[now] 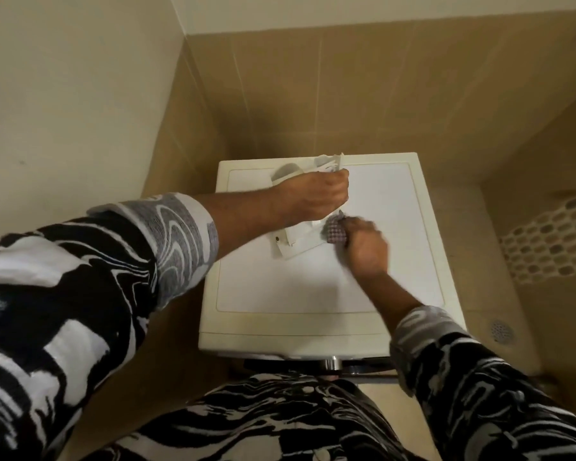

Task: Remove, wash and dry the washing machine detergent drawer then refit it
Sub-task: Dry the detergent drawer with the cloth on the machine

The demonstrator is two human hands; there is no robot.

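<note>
The white detergent drawer (296,239) lies tilted on top of the white washing machine (313,287), its far end raised near the back edge. My left hand (313,197) grips the drawer from above, around its middle. My right hand (366,247) holds a bunched checked cloth (335,231) and presses it against the drawer's right side; this hand is blurred. Much of the drawer is hidden under my left hand.
The machine stands in a corner between a cream wall on the left and tan tiled walls (346,94) behind. To the right is a tiled floor with a round drain (502,331) and a strip of mosaic tiles (552,237). A chrome knob (333,363) shows at the machine's front.
</note>
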